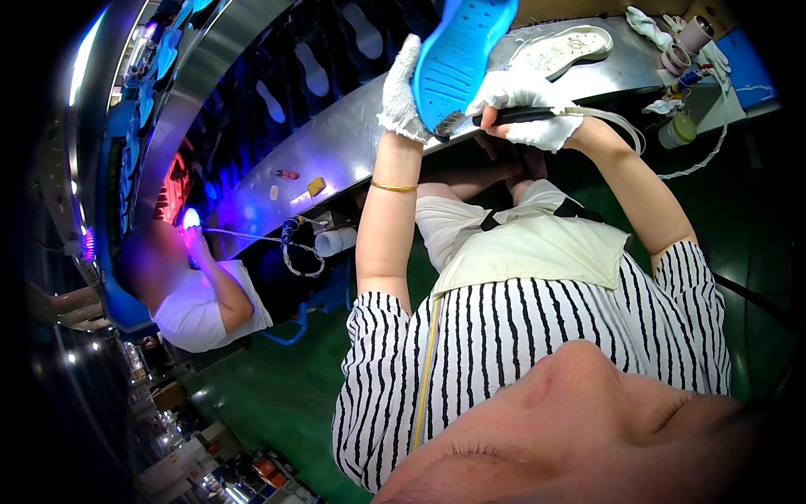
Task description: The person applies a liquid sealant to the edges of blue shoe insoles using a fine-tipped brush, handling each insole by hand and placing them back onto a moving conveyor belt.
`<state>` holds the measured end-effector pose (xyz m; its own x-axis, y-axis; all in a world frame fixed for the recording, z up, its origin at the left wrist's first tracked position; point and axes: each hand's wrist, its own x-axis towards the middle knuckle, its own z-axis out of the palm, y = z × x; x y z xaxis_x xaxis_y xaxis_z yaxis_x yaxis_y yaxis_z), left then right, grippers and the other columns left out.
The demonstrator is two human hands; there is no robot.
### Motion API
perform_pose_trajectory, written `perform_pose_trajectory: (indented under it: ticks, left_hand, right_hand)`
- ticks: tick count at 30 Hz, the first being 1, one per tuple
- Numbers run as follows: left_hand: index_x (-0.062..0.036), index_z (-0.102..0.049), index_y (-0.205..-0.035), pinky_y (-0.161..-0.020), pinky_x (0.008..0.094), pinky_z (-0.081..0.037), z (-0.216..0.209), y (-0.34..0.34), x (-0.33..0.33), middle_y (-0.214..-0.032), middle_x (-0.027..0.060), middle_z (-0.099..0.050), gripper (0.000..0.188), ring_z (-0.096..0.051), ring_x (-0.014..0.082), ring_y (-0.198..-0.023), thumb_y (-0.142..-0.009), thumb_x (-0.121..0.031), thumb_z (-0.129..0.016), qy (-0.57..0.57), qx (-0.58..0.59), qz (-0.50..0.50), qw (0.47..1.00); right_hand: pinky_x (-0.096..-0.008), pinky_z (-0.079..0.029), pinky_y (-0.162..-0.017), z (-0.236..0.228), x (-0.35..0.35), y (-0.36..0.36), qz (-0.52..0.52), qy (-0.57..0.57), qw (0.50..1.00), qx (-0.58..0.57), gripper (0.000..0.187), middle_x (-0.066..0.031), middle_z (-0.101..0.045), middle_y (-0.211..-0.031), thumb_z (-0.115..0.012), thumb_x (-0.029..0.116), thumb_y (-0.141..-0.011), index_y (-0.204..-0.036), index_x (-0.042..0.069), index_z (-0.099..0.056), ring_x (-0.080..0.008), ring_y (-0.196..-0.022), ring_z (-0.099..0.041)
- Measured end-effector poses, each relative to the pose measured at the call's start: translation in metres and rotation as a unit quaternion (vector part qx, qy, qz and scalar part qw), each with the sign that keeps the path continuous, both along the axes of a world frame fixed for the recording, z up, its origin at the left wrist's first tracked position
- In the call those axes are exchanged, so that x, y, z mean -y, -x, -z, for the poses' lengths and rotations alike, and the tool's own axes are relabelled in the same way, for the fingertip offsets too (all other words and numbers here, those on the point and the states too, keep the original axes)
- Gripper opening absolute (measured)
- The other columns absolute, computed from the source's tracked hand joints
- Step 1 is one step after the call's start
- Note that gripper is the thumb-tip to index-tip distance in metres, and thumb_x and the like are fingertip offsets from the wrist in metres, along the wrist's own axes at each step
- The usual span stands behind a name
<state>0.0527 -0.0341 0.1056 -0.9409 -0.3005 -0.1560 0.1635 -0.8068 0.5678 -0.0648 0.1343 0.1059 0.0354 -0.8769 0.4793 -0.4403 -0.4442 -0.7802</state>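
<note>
My left hand (405, 94), in a white knit glove, grips the edge of a bright blue shoe sole (463, 63) and holds it tilted up over the bench edge. Fingers of my right hand (537, 107), whose white glove leaves some fingertips bare, are closed round the dark handle of a brush (514, 116). A pale tube (617, 119) trails from the handle's back end. The brush's grey bristles are at the sole's lower end, close to my left hand; whether they touch it I cannot tell. A white sole (567, 50) lies on the bench just beyond my right hand.
A curved metal bench (340, 126) borders a dark conveyor carrying several soles (312, 69). Tape rolls (695, 35), rags and a green-lidded jar (678, 132) sit at the right. Leftward, a co-worker (210, 298) holds something glowing; a white cup (336, 242) hangs nearby.
</note>
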Motion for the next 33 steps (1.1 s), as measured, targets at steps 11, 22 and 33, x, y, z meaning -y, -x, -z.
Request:
perform_pose_trajectory:
  ticks: [11,22,33]
  left_hand:
    - [-0.0012,-0.061,-0.104,-0.067,0.0299,-0.054,-0.023,0.012,-0.015,-0.091,0.0116,-0.065,0.039,-0.064,0.0196,-0.075,-0.088,-0.036,-0.055,0.191,0.2,0.1,0.956]
    - [0.0018,-0.053,-0.114,-0.079,0.0366,-0.051,-0.015,0.004,-0.023,-0.103,0.0163,-0.062,0.054,-0.062,0.026,-0.087,-0.091,-0.046,-0.042,0.047,0.058,0.084,0.994]
    - [-0.0053,-0.051,-0.116,-0.081,0.0387,-0.049,0.045,0.001,-0.04,-0.104,0.0122,-0.059,0.051,-0.059,0.0263,-0.09,-0.091,-0.046,-0.034,0.007,-0.039,-0.125,0.991]
  right_hand:
    - [-0.0291,-0.049,-0.072,-0.026,-0.005,0.019,0.009,-0.108,0.992,0.057,0.013,-0.0083,-0.063,-0.077,-0.065,-0.004,-0.062,-0.073,0.001,-0.061,-0.0176,-0.078,-0.061]
    - [-0.0268,-0.048,-0.067,-0.028,-0.023,0.027,0.064,-0.082,0.991,0.085,0.011,-0.006,-0.061,-0.081,-0.066,0.002,-0.07,-0.079,0.001,-0.06,-0.0148,-0.075,-0.058]
    - [-0.024,-0.048,-0.063,-0.011,-0.015,-0.014,0.068,-0.067,0.96,0.262,0.004,-0.0057,-0.061,-0.074,-0.062,0.001,-0.079,-0.082,0.001,-0.059,-0.0091,-0.067,-0.057]
